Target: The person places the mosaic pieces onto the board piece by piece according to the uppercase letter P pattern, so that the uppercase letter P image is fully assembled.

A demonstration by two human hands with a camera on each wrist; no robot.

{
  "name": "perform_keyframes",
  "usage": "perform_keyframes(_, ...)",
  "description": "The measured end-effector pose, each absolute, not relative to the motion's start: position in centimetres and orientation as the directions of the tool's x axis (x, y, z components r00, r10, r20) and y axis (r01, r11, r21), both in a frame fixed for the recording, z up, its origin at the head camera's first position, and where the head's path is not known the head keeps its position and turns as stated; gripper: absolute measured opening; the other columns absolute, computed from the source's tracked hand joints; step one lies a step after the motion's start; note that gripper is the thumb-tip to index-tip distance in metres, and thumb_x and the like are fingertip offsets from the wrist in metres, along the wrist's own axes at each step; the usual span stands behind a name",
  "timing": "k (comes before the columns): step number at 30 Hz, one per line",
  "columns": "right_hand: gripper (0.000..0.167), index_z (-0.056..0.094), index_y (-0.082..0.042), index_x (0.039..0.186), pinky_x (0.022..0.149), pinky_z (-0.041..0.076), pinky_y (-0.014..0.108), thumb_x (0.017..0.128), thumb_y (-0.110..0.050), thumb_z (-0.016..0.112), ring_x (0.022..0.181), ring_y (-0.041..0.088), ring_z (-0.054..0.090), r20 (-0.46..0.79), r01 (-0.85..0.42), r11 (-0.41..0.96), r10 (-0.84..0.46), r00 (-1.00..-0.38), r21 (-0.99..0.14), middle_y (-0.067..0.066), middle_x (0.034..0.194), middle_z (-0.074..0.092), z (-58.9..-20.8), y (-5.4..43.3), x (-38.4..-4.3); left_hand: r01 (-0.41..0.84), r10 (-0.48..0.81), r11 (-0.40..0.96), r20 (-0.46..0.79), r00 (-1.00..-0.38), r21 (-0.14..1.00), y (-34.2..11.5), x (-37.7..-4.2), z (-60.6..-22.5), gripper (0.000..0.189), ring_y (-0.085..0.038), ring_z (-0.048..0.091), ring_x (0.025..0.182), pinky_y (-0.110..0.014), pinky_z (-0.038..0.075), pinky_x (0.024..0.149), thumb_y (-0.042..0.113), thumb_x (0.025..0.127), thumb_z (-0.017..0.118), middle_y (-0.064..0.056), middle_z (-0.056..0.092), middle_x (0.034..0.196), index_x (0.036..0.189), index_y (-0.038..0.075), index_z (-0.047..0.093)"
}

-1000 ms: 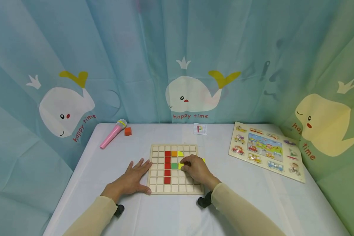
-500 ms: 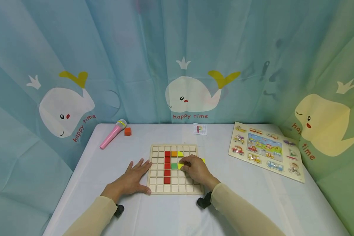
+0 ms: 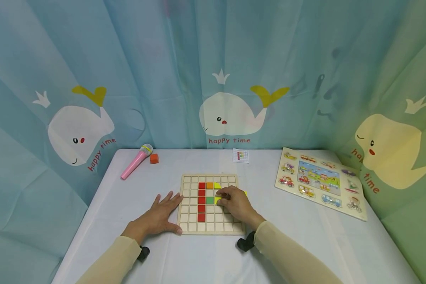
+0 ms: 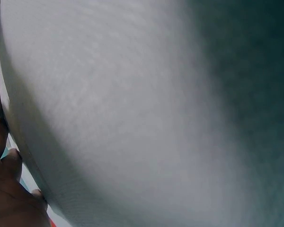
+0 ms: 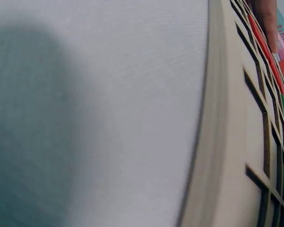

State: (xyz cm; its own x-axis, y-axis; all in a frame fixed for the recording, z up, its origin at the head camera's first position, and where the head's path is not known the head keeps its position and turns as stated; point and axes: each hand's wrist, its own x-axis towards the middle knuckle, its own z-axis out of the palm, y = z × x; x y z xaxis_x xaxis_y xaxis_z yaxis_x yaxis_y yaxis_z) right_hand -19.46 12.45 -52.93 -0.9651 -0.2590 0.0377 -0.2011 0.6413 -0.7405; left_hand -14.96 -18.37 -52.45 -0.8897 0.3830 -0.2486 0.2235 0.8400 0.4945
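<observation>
A wooden grid board lies at the middle of the table. A column of red tiles runs down it, with an orange tile, a yellow tile and a green tile to their right. My right hand bends over the board, thumb and forefinger at another yellow tile beside the green one, partly hiding it. My left hand lies flat with fingers spread, fingertips and thumb against the board's left edge. Yellow also shows just past my right hand.
A pink toy microphone and an orange block lie at the back left. A small pattern card sits behind the board. To the right is a wooden vehicle puzzle. Whale-print curtains stand behind the table.
</observation>
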Motion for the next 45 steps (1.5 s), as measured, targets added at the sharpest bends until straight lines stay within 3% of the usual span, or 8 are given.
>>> perform_keyframes(13,0.026,0.076,-0.01,0.123,0.077,0.054,0.029,0.097,-0.009,0.075,0.094,0.018,0.061,0.028,-0.135,0.562,-0.195,-0.98,-0.816,0.006,0.108,0.071,-51.7,14.8,-20.2,0.222,0.386,0.841,-0.261,-0.885,0.493,-18.4,-15.0,-52.5,0.12,-0.028,0.01,0.166,-0.057,-0.003,0.134,0.052,0.072,0.094,-0.002,0.027,0.175,0.168,0.017,0.03)
perform_keyframes(24,0.032,0.072,-0.005,0.128,0.078,0.054,0.031,0.097,-0.01,0.074,0.105,0.027,0.065,0.01,-0.087,0.61,-0.129,-0.992,-0.787,0.014,0.123,0.073,-51.8,19.7,-21.2,0.234,0.401,0.831,-0.251,-0.881,0.504,-18.6,-15.2,-52.6,0.121,-0.029,0.01,0.166,-0.058,-0.003,0.134,0.053,0.071,0.093,-0.003,0.028,0.175,0.168,0.016,0.031)
perform_keyframes(36,0.034,0.073,-0.005,0.126,0.102,0.053,0.051,0.093,-0.011,0.079,0.114,0.031,0.066,-0.044,-0.065,0.666,-0.145,-0.989,-0.743,0.015,0.124,0.072,-52.8,21.1,-20.9,0.229,0.388,0.837,-0.244,-0.889,0.496,-18.4,-15.0,-52.5,0.121,-0.029,0.011,0.166,-0.057,-0.001,0.134,0.05,0.07,0.095,-0.003,0.029,0.175,0.167,0.016,0.032)
perform_keyframes(45,0.033,0.074,-0.002,0.123,0.105,0.052,0.055,0.091,-0.007,0.08,0.117,0.034,0.065,-0.052,-0.059,0.68,-0.142,-0.988,-0.731,0.018,0.125,0.07,-53.3,21.1,-21.1,0.225,0.386,0.841,-0.254,-0.887,0.492,-18.5,-15.1,-52.6,0.122,-0.028,0.01,0.166,-0.057,-0.002,0.134,0.053,0.07,0.094,-0.003,0.028,0.175,0.168,0.017,0.031)
